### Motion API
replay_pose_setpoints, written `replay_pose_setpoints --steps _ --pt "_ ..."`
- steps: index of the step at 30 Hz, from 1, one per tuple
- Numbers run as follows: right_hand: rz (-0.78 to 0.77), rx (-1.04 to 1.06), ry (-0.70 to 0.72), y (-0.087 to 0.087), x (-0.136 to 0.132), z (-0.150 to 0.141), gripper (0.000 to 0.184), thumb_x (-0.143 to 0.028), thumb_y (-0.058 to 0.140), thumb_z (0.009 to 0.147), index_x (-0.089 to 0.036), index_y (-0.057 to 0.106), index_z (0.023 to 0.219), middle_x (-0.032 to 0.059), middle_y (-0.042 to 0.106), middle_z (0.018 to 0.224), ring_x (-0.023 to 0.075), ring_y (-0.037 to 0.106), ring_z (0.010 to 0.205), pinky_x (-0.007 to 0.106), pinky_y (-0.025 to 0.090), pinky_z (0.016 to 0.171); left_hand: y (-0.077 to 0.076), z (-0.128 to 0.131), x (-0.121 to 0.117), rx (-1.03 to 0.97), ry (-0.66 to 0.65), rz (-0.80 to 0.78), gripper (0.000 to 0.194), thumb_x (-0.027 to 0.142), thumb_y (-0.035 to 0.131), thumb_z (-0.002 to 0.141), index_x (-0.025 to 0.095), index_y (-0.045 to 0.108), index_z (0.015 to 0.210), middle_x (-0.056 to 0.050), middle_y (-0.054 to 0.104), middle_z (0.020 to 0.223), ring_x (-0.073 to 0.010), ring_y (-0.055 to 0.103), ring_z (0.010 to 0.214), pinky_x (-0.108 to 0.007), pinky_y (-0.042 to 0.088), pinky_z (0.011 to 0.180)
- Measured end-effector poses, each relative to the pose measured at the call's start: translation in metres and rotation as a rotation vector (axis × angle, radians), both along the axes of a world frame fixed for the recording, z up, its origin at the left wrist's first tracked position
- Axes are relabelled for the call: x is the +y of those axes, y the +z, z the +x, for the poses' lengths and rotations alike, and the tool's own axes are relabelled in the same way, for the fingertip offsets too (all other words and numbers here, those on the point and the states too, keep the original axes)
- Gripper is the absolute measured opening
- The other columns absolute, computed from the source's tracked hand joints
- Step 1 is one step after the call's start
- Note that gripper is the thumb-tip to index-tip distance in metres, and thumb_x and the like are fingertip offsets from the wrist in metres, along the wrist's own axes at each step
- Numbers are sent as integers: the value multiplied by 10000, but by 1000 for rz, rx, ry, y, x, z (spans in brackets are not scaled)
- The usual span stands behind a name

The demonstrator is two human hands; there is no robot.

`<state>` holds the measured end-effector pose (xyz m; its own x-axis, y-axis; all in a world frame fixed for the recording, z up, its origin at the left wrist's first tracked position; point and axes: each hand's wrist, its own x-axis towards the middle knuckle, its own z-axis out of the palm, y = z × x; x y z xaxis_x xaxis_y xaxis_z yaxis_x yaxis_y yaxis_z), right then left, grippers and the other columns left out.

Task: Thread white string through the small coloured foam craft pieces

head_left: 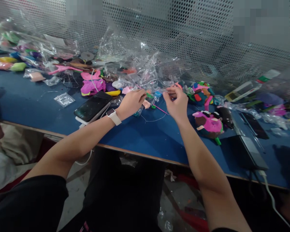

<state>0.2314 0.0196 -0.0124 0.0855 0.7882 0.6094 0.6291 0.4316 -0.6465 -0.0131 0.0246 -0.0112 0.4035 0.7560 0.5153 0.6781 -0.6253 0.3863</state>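
My left hand, with a watch on its wrist, is over the blue table, fingers curled together above a small peach clay-like piece. My right hand is held opposite, thumb and fingertips pinched. What either hand holds, if anything, is too small to make out. Between them lie a small blue piece, a green bit and a thin pink stick. A fine thread curves over the table below. Crumpled clear plastic is heaped just behind both hands.
A black phone lies left of my left wrist, near a pink clay figure. To the right are another pink clay figure and a black power bank with a white cable. A perforated metal panel closes the back.
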Motion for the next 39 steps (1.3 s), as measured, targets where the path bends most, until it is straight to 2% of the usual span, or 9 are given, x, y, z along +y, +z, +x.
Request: replay_pose_setpoints --steps 5,8,10,15,20,25,29,34,39 --pt "-87 -266 -15 4 34 18 433 -321 753 925 -210 742 1343 165 715 1429 258 791 861 512 676 940 6 4 -10 77 9 -83 265 179 479 1109 168 732 1030 -91 777 918 -203 702 819 -339 458 742" --pt "-136 -489 11 11 60 19 782 -265 874 844 -195 625 1581 213 614 1592 390 736 1315 566 598 1164 10 4 -12 142 43 -105 288 184 466 1118 151 748 1073 -119 798 990 -225 729 899 -342 466 750" --pt "-180 -610 34 17 75 16 887 -256 906 827 -202 573 1647 201 648 1585 422 652 1453 604 539 1237 12 4 -13 183 53 -135 315 197 454 1128 144 761 1084 -128 807 1032 -235 741 935 -344 477 756" --pt "-250 -729 -74 42 90 10 286 -297 667 1031 -262 836 1259 108 857 1224 386 778 1216 587 565 1145 18 5 -16 242 46 -198 358 215 427 1151 126 774 1142 -154 812 1108 -253 759 978 -351 513 761" --pt "1 -668 -262 90 92 14 414 -246 523 1095 -199 723 1454 166 802 1365 334 742 1263 467 510 1170 22 8 -19 261 1 -198 356 177 431 1135 103 755 1262 -175 809 1184 -283 783 1043 -382 555 810" --pt "47 -693 -393 121 106 15 398 -182 507 1091 -143 727 1420 187 786 1376 273 672 1330 403 437 1185 23 7 -19 287 -16 -197 372 164 408 1142 89 732 1310 -180 809 1207 -298 798 1064 -395 569 826" --pt "0 -658 -443 117 117 8 388 -192 539 1099 -159 746 1427 175 790 1382 249 681 1332 394 434 1145 24 9 -21 301 -5 -206 371 203 406 1163 88 719 1326 -183 810 1229 -298 807 1075 -384 571 832" --pt "-169 -621 -433 93 131 10 435 -262 562 1088 -103 752 1445 213 760 1394 282 696 1313 459 454 1068 23 8 -21 288 3 -200 346 228 424 1160 108 731 1266 -171 815 1168 -307 808 1030 -392 564 794" --pt "-253 -641 -382 76 140 22 634 -205 788 920 -99 684 1537 259 663 1506 356 688 1339 486 504 1115 22 6 -19 284 1 -204 341 210 417 1150 120 741 1206 -159 809 1104 -289 800 996 -379 554 785"
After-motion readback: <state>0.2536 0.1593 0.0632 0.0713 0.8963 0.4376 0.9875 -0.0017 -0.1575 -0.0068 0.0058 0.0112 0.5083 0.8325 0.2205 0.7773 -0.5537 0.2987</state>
